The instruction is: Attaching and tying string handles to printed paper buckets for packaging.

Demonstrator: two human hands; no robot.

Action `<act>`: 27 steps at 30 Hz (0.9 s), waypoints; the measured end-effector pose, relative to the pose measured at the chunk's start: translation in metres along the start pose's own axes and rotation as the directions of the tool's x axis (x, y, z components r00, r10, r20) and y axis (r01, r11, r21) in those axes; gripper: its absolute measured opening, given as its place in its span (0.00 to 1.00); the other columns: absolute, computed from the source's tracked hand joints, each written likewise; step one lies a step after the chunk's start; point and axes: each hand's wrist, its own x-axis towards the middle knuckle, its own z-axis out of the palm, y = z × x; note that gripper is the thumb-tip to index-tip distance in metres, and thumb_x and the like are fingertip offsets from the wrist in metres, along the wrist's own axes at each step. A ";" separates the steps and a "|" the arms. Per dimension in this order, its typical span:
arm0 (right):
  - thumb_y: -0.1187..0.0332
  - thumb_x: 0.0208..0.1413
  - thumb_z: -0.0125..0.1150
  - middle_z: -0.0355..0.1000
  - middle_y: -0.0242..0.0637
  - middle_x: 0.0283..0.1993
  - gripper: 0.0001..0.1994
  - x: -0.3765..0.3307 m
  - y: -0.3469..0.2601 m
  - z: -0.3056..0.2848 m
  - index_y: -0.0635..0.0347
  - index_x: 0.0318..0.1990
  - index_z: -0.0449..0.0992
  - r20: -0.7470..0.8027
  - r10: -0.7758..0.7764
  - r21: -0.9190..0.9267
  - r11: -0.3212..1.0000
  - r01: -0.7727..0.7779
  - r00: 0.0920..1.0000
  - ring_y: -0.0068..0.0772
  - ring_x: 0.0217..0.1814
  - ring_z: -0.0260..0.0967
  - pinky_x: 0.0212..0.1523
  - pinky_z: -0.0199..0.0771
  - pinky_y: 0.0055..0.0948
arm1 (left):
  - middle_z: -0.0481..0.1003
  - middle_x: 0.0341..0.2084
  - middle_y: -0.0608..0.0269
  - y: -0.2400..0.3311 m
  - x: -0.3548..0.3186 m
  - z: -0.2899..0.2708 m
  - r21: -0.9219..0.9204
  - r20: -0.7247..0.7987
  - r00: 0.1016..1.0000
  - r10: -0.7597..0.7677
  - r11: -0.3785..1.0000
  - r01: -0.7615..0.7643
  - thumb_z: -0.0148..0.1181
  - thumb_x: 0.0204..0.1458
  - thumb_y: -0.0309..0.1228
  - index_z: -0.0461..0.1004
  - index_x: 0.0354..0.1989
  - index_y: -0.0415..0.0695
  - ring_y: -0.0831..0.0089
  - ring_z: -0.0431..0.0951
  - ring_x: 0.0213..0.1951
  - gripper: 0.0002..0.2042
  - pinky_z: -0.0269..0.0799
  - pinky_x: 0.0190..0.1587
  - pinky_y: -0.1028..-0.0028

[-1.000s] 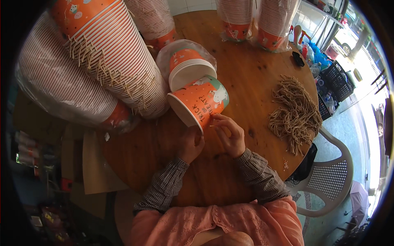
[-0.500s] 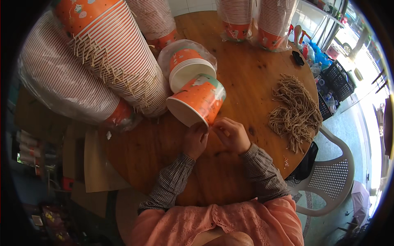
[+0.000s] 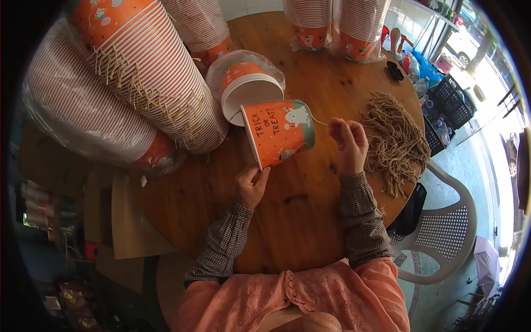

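Observation:
My left hand [image 3: 252,184] grips the rim of an orange paper bucket [image 3: 279,133] with a ghost print, held on its side above the round wooden table [image 3: 298,221]. My right hand [image 3: 348,145] is to the right of the bucket and pinches a thin tan string [image 3: 319,121] that runs back to the bucket's base end. A heap of tan string pieces [image 3: 395,141] lies on the table just right of that hand.
Long nested stacks of orange buckets [image 3: 149,72], some in clear plastic, lie across the table's left and far side. A short bagged stack [image 3: 246,88] sits behind the held bucket. A white plastic chair [image 3: 442,238] stands at the right, cardboard sheets [image 3: 124,221] at the left.
The bucket has been turned so its printed side faces up. My right hand has moved right, away from the left hand, drawing the string out taut.

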 end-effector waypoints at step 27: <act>0.77 0.50 0.61 0.69 0.47 0.57 0.05 -0.070 0.008 0.067 0.63 0.35 0.73 0.577 -0.133 -0.650 0.523 0.551 0.806 0.50 0.60 0.66 0.55 0.71 0.40 | 0.76 0.27 0.61 0.021 -0.004 -0.006 -0.227 0.039 0.991 -0.127 0.965 0.133 0.62 0.50 0.21 0.76 0.37 0.37 0.76 0.76 0.28 0.06 0.72 0.32 0.77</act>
